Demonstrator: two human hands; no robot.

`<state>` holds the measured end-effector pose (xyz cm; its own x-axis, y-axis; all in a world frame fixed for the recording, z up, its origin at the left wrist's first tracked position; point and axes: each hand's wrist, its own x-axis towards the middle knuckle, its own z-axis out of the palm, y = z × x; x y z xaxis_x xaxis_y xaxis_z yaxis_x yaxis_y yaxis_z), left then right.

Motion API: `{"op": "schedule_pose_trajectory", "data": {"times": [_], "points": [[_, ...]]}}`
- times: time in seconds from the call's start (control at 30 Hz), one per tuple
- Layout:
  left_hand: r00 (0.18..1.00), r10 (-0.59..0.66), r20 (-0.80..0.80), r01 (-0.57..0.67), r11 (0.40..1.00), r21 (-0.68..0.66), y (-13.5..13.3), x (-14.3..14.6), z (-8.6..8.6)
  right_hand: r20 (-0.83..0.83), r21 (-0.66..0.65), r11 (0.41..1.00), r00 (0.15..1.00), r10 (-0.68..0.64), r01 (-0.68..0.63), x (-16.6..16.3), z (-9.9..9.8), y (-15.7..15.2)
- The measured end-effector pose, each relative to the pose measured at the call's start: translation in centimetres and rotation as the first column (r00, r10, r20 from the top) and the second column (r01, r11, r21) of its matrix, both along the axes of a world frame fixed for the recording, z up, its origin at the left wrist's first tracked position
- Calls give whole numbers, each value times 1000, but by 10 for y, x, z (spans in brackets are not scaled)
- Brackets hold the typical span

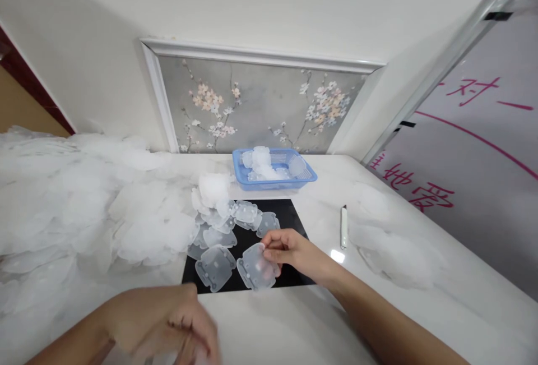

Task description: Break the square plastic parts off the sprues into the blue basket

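My right hand (290,250) pinches a translucent plastic piece (255,268) at its upper edge, over the front of a black mat (290,219). Several more clear plastic pieces (229,225) lie scattered on the mat, one (216,267) just left of the held piece. My left hand (185,328) is low at the frame's bottom, blurred by motion, its fingers curled; whether anything is in them I cannot make out.
A big heap of translucent plastic pieces (84,202) covers the table's left side. A blue basket (309,173) with pieces stands behind the mat. A small white stick-like tool (343,227) and a smaller pile (390,247) lie on the right.
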<state>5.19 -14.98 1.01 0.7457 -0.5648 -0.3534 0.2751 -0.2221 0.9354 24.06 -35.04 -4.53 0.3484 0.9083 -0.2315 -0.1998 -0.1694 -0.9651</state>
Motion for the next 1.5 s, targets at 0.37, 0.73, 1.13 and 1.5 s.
{"op": "schedule_pose_trajectory", "data": {"times": [0.37, 0.73, 1.13, 1.5], "points": [[714, 426, 556, -695, 529, 487, 17, 26, -30, -37, -98, 993, 997, -71, 67, 5, -6, 0], [715, 539, 446, -686, 665, 296, -1, 26, -27, -42, -131, 986, 993, -106, 100, 6, -6, -2], [694, 679, -241, -711, 698, -79, -2, 30, -35, 100, -119, 985, 989, -111, 122, 1, -10, -9], [749, 618, -238, -657, 740, -146, 4, 31, -30, 133, -13, 978, 970, -205, 208, 2, -1, -6]]}}
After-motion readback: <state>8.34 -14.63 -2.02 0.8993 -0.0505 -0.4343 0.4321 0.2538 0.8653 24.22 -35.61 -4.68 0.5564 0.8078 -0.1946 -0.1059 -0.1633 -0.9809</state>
